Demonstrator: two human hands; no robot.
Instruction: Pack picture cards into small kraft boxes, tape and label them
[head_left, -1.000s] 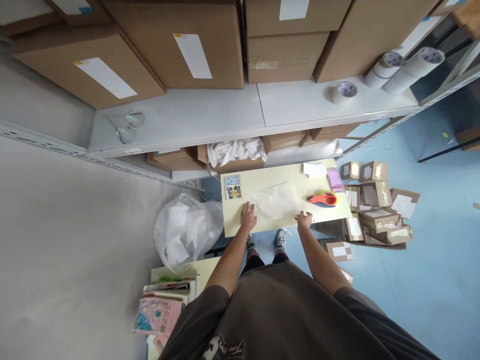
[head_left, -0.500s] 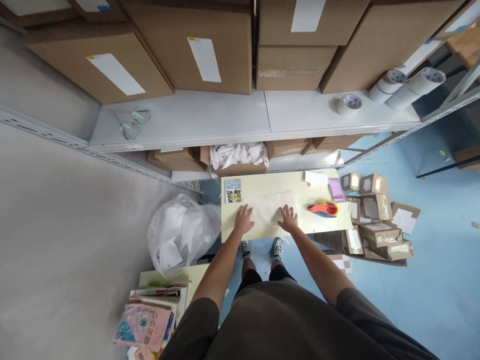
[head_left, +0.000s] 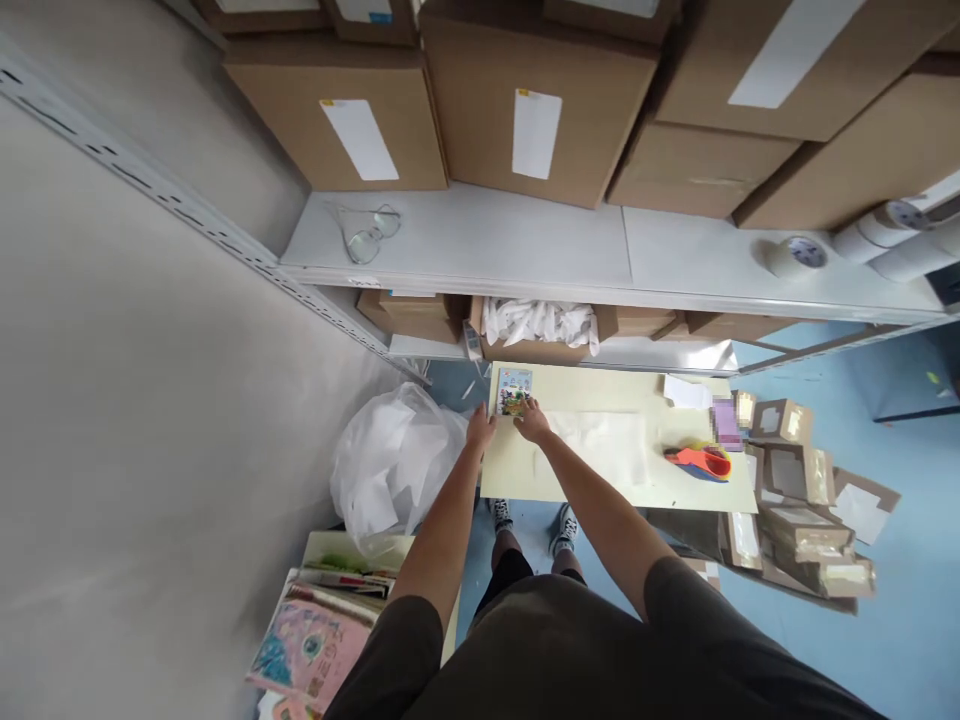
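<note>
A small booklet [head_left: 514,382] with a colourful printed cover lies flat near the left end of the pale yellow table [head_left: 517,475]. My left hand [head_left: 481,428] is at its lower left corner, fingers stretched forward by the table's edge. My right hand [head_left: 532,420] reaches the booklet's lower right corner, its fingers extended over the cover's edge and partly covering it. Both hands look open, though the fingertips are small in view. Right of them, a thin whitish sheet [head_left: 607,445] lies spread on the tabletop, untouched by either hand.
An orange-red tape dispenser [head_left: 701,461], a white paper [head_left: 687,392] and a purple item [head_left: 726,422] occupy the table's right side. Small cartons [head_left: 799,545] pile beyond it. A clear bag of paper [head_left: 397,465] stands left. Ahead, a shelf [head_left: 480,235] bears boxes, eyeglasses [head_left: 367,235] and tape rolls.
Both hands have left the whitish sheet and moved left to the booklet, which stays in its place on the table. The camera view has turned left.
</note>
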